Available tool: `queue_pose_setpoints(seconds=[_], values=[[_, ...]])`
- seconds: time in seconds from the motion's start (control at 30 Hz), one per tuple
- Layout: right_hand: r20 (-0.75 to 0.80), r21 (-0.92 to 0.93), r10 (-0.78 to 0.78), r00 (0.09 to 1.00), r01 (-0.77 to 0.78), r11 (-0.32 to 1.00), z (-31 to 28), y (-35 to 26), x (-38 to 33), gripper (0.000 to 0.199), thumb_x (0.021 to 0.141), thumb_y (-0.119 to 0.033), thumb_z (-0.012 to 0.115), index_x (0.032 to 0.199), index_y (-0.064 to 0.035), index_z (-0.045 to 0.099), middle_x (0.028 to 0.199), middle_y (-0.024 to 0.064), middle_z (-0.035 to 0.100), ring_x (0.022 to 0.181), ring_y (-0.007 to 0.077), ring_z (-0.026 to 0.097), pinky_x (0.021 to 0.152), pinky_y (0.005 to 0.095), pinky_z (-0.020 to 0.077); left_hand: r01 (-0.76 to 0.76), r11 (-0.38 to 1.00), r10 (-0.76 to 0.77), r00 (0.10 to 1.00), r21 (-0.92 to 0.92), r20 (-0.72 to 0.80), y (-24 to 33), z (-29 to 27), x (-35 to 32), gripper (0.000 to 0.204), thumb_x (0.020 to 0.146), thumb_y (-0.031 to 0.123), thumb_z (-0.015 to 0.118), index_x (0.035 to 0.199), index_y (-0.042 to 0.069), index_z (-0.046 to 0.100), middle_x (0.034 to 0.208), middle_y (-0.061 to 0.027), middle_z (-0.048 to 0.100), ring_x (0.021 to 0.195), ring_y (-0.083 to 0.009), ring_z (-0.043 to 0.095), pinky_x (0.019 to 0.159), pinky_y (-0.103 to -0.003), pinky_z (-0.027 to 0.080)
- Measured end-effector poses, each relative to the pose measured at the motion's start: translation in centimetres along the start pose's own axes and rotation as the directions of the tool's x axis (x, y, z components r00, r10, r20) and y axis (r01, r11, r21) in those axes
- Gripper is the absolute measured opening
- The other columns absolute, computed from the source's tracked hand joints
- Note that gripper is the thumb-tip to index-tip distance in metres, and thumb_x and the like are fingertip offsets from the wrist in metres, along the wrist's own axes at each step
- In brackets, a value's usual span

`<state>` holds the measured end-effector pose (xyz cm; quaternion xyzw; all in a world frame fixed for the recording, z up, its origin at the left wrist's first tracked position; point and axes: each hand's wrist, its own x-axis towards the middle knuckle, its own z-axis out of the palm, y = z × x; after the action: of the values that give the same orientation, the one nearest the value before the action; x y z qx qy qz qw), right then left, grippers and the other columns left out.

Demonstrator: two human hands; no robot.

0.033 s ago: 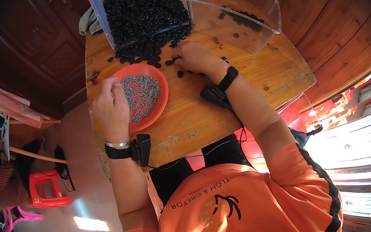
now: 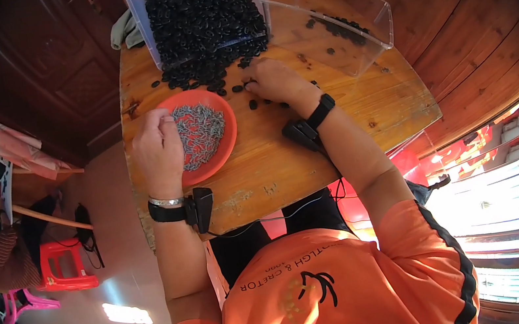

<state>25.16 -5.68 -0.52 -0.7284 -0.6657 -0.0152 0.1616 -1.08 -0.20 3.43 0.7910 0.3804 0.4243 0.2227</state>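
A shallow orange-red bowl [image 2: 232,136] of small silver screws [image 2: 201,130] stands on the left of the wooden table. My left hand [image 2: 158,146] is over its left rim, fingers curled in; whatever they hold is hidden. To the right of the bowl, my right hand [image 2: 279,83] rests low at the table with thumb and fingers pinched on a small black ring-like piece. Several loose black pieces [image 2: 237,89] lie around its fingertips, some partly under the hand. A large heap of the same black pieces [image 2: 203,21] spills from a tipped translucent bin [image 2: 144,22] beyond.
A clear plastic box [image 2: 387,30] at the far right has some black pieces in or behind it. A grey cloth [image 2: 123,30] sits by the bin. Wood panelling borders the table's right side. Off to the left are a red stool [image 2: 65,265] and another person [image 2: 5,261].
My left hand has shifted very slightly to the right, its fingers curled tighter at the bowl's rim. My right hand stays almost where it was, still pinching among the black pieces.
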Motion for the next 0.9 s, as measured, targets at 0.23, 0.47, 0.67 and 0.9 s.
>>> queue_pose_setpoints(seconds=[0.23, 0.47, 0.67, 0.9], values=[[-0.146, -0.127, -0.155, 0.977, 0.137, 0.982, -1.7, -1.9, 5.3, 0.038, 0.078, -0.023, 0.061, 0.114, -0.0122, 0.06, 0.109, 0.0134, 0.058, 0.102, 0.0304, 0.056, 0.085, 0.0392, 0.0476, -0.151, 0.983, 0.158, 0.985, 0.104, -0.066, -0.3, -0.1, -0.4, 0.013, 0.082, 0.012, 0.052, 0.087, 0.003, 0.06, 0.082, -0.0162, 0.062, 0.075, -0.0359, 0.06, 0.066, -0.043, 0.047], [0.022, -0.26, -0.21, 0.978, 0.208, 0.943, 0.4, -3.5, 11.9, 0.055, 0.074, -0.031, 0.069, 0.123, -0.0135, 0.054, 0.131, 0.0162, 0.043, 0.117, 0.0368, 0.044, 0.095, 0.0421, 0.0428, -0.13, 0.989, 0.136, 0.986, 0.068, -0.094, -1.8, 0.4, 0.1, 0.011, 0.082, 0.014, 0.052, 0.083, 0.004, 0.058, 0.081, -0.0152, 0.062, 0.074, -0.0356, 0.06, 0.063, -0.044, 0.047], [0.11, -0.368, -0.169, 0.98, 0.198, 0.909, 1.3, -2.6, 10.5, 0.037, 0.076, -0.024, 0.066, 0.109, -0.0104, 0.057, 0.12, 0.0134, 0.047, 0.108, 0.0326, 0.048, 0.089, 0.0412, 0.0467, -0.051, 0.997, 0.058, 0.991, 0.058, -0.123, -2.4, 0.0, 0.4, 0.013, 0.083, 0.016, 0.052, 0.082, 0.005, 0.059, 0.078, -0.0139, 0.062, 0.072, -0.0351, 0.06, 0.062, -0.044, 0.047], [0.131, -0.394, -0.255, 0.958, 0.286, 0.874, 1.8, 0.7, 7.4, 0.028, 0.082, -0.014, 0.058, 0.109, -0.0089, 0.056, 0.099, 0.0128, 0.056, 0.094, 0.032, 0.057, 0.078, 0.0404, 0.0488, 0.004, 0.997, 0.007, 0.992, 0.083, -0.128, -2.4, 0.0, 0.6, 0.017, 0.084, 0.02, 0.05, 0.083, 0.006, 0.06, 0.076, -0.0151, 0.062, 0.07, -0.0349, 0.06, 0.062, -0.044, 0.045]])
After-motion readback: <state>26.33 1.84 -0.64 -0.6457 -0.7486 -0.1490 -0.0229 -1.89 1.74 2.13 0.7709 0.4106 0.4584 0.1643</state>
